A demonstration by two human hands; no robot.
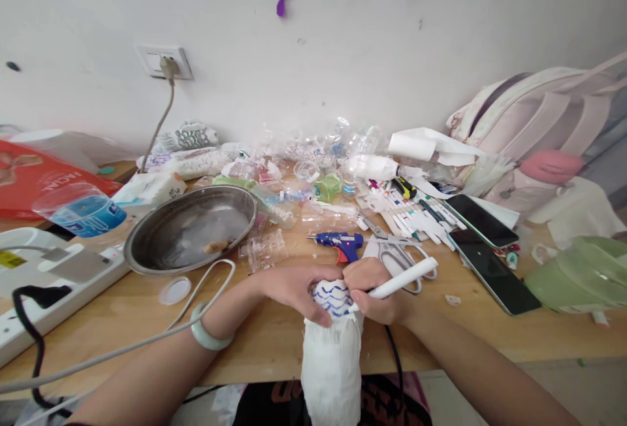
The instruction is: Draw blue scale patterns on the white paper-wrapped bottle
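Note:
A white, cloth-like wrapped form, bottle-shaped [332, 367], leans from my lap against the table edge. Blue wavy lines mark its narrower upper end. My left hand [298, 292] curls its thumb and fingers around that end, with a pale green bangle on the wrist. In my right hand [377, 292] is a white marker pen [409, 277], its tip down at the blue lines. Just beyond my hands lie a blue glue gun [337, 243] and grey-handled scissors [392, 256].
A metal basin [191, 230] holding cloudy liquid stands left, near a power strip [63, 295] and cables. Clear plastic bottles and several markers [406, 213] crowd the back. Two phones [494, 272], a green container [582, 276] and a pink backpack [543, 119] are on the right.

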